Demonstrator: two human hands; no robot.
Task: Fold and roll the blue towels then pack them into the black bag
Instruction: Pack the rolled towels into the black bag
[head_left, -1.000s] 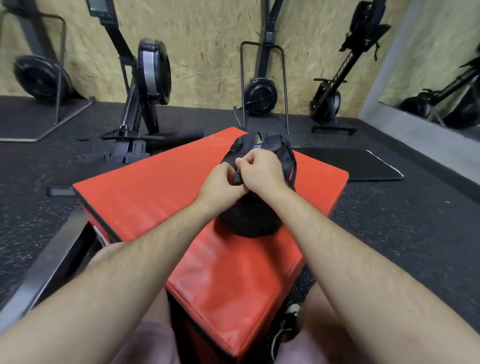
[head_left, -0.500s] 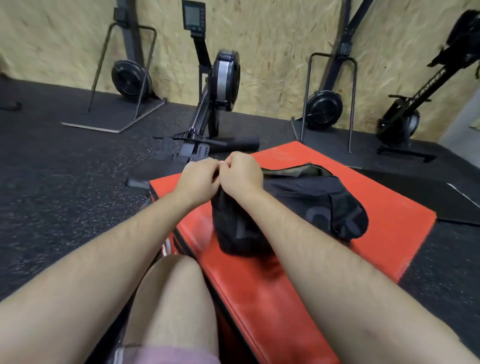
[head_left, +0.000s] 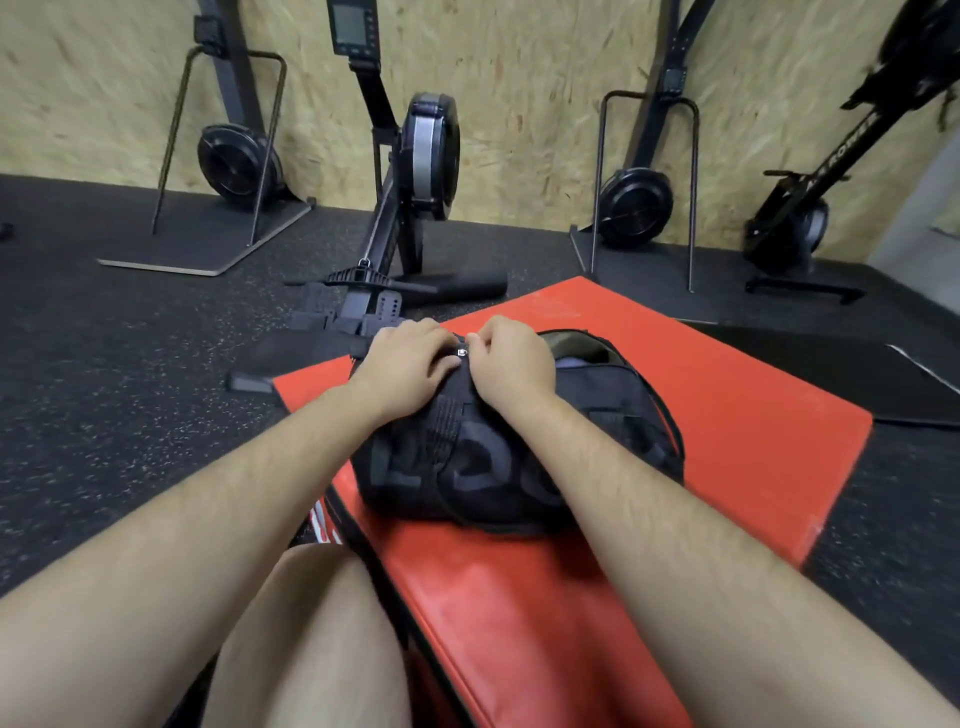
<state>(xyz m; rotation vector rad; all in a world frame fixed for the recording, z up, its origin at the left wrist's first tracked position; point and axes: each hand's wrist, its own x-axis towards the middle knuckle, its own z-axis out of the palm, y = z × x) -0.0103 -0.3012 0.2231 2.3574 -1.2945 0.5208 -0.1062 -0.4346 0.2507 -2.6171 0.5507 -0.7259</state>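
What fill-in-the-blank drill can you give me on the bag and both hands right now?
1. The black bag lies on a ____ padded box.
2. The left hand rests on the bag's near end, while the ____ hand pinches its top edge.
3. The bag's mouth is partly ____, with a blue towel showing inside.

Missing words: red; right; open.

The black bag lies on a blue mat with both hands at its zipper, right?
No, the mat is red, not blue; the head view shows it. The black bag does lie on it, with the left hand and right hand at its zipper.
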